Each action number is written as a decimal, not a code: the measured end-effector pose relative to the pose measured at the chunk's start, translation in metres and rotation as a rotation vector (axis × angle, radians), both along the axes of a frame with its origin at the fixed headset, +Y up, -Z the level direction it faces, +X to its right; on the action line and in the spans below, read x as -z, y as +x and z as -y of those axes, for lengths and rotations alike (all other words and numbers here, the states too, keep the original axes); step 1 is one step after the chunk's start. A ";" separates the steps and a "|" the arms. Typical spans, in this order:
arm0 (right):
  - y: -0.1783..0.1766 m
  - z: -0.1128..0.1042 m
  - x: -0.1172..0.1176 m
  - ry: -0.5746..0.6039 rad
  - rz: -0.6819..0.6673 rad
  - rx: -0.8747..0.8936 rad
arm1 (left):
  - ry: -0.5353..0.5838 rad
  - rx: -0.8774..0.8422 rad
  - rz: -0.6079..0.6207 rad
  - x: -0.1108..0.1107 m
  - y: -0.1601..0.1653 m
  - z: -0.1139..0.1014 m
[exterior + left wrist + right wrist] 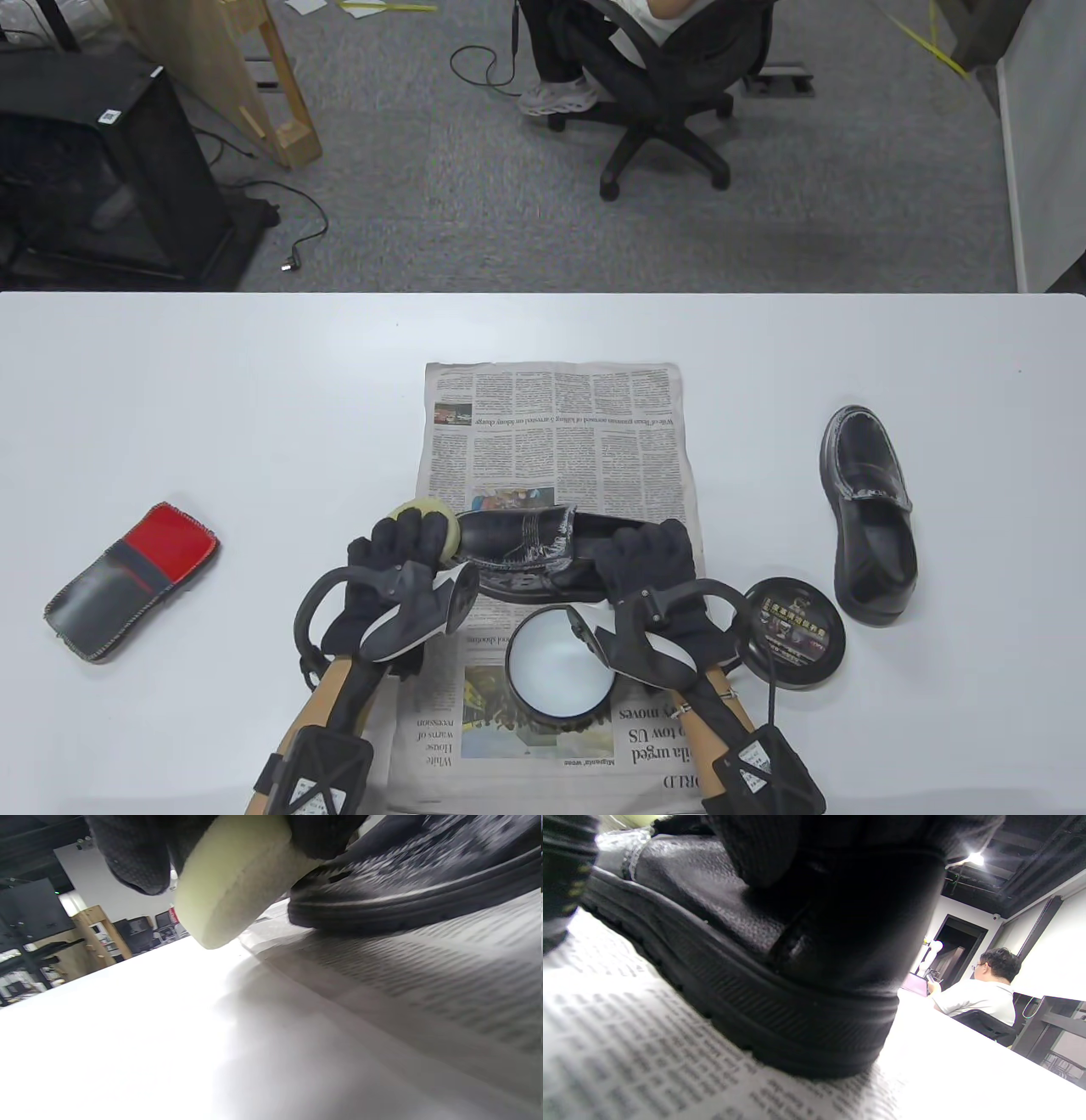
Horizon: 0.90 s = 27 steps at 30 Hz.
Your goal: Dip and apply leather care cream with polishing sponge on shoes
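A black leather shoe [534, 543] lies on its side on the newspaper [556, 424], toe to the left. My left hand [399, 560] holds a pale yellow sponge [428, 519] against the toe; the left wrist view shows the sponge [231, 887] between gloved fingers, next to the shoe's sole [403, 899]. My right hand [649, 556] grips the heel end; the heel [806, 984] fills the right wrist view under my glove. An open cream tin [560, 672] stands just in front of the shoe. Its black lid [793, 635] lies to the right.
A second black shoe [870, 509] stands on the table at the right. A red and grey cloth pouch [131, 579] lies at the left. The white table [212, 407] ends at a far edge, with an office chair and a seated person beyond.
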State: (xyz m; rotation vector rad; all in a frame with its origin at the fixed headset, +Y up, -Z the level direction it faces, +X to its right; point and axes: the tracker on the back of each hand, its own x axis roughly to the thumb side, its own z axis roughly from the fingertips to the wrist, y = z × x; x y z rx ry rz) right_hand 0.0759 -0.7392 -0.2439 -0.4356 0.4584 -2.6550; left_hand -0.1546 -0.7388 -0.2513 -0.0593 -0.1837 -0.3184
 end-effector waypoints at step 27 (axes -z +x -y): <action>0.004 -0.002 0.001 -0.015 0.000 0.004 | -0.019 0.060 -0.006 0.003 0.004 0.002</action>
